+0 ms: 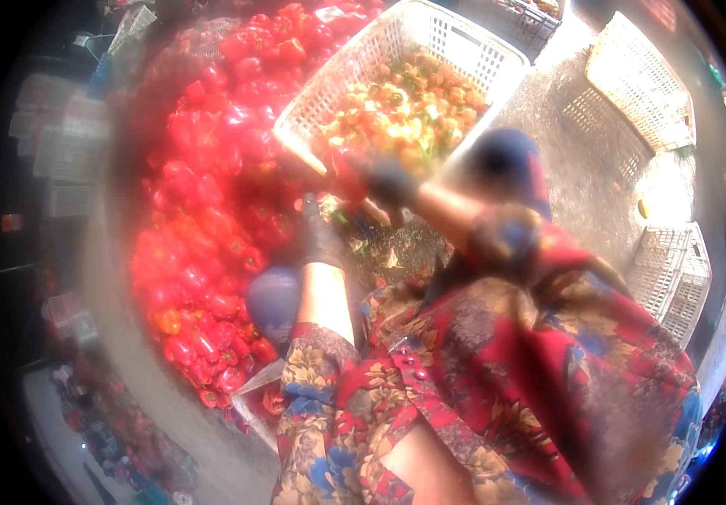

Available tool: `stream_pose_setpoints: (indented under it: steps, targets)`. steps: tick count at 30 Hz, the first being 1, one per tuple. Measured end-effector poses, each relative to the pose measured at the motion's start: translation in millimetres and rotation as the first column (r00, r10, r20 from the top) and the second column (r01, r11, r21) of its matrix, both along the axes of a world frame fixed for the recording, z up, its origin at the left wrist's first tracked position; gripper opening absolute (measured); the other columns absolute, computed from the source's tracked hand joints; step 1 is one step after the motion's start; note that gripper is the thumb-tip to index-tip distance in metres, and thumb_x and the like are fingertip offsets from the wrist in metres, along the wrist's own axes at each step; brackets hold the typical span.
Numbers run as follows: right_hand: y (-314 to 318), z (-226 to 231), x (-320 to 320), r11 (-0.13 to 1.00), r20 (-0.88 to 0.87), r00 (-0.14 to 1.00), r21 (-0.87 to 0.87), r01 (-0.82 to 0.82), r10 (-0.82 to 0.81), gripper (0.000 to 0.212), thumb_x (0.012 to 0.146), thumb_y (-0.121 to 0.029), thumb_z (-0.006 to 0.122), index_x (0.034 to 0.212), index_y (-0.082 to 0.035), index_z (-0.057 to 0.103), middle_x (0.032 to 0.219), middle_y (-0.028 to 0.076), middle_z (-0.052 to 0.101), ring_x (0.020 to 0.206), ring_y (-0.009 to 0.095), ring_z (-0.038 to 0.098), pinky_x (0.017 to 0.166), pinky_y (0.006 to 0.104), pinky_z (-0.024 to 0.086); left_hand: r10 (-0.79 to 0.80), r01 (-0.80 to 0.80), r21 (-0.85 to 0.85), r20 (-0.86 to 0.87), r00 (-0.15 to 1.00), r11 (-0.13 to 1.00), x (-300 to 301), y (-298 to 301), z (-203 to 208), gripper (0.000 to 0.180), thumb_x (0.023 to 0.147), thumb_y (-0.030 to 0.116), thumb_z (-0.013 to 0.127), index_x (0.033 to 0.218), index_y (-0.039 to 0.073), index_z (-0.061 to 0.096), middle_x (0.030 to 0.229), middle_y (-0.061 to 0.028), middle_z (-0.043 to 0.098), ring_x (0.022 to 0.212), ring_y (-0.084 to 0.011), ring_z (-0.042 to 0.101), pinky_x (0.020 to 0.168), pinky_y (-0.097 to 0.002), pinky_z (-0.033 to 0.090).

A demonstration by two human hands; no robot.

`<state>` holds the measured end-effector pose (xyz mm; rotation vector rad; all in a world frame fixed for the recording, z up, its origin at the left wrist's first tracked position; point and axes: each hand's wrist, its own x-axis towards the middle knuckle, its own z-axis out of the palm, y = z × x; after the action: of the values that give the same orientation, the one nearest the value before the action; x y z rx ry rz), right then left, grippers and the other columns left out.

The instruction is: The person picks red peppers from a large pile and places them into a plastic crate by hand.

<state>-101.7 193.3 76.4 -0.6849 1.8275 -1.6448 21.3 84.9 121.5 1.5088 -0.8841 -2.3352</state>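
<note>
My right hand, in a dark glove and blurred by motion, is closed at the near side of the white crate. A smeared red bell pepper sits at its fingers and appears to be held. Lower and to the left, my left hand, also dark-gloved, reaches up beside the heap of red bell peppers; its fingertips blend into the dark red there, so their grip is unclear. The white perforated crate holds many yellow-orange and green pieces, which look like pepper cores.
My knees flank the hands, with scraps on the ground between. To the right stand another white crate and a lower grey-white crate. Stacked pale crates are at far left.
</note>
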Motion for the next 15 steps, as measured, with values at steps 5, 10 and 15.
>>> stream_pose_setpoints:
  steps: [5,10,15]
  targets:
    - [14.0,46.6,21.7,0.985,-0.608,0.792,0.161,0.057,0.053,0.070,0.090,-0.047,0.060,0.144,-0.010,0.037,0.131,0.020,0.054,0.109,0.035,0.060,0.092,0.0433,0.048,-0.018,0.053,0.207,-0.167,0.986,0.977,8.1,-20.2,3.6,0.040,0.092,0.043,0.053,0.109,0.007,0.058,0.094,-0.0095,0.062,0.085,-0.0228,0.061,0.070,-0.0377,0.055]
    - [-4.7,41.6,42.3,0.910,-0.514,0.786,0.391,-0.141,0.343,0.058,0.090,-0.053,0.053,0.138,-0.020,0.044,0.107,0.020,0.065,0.080,0.039,0.067,0.070,0.0484,0.053,0.496,-0.101,0.930,-0.096,0.863,0.355,-3.3,-33.1,4.0,0.037,0.092,0.037,0.053,0.112,0.006,0.058,0.098,-0.0089,0.062,0.087,-0.0216,0.061,0.073,-0.0356,0.053]
    - [-25.4,29.5,33.4,0.824,-0.516,0.729,0.554,-0.117,0.450,0.058,0.090,-0.055,0.052,0.131,-0.014,0.047,0.090,0.019,0.068,0.079,0.038,0.067,0.069,0.0492,0.052,-0.319,0.259,-0.328,-0.142,0.937,0.908,-15.5,-45.3,-12.4,0.040,0.093,0.035,0.054,0.117,0.003,0.056,0.104,-0.0100,0.061,0.092,-0.0226,0.060,0.080,-0.0352,0.051]
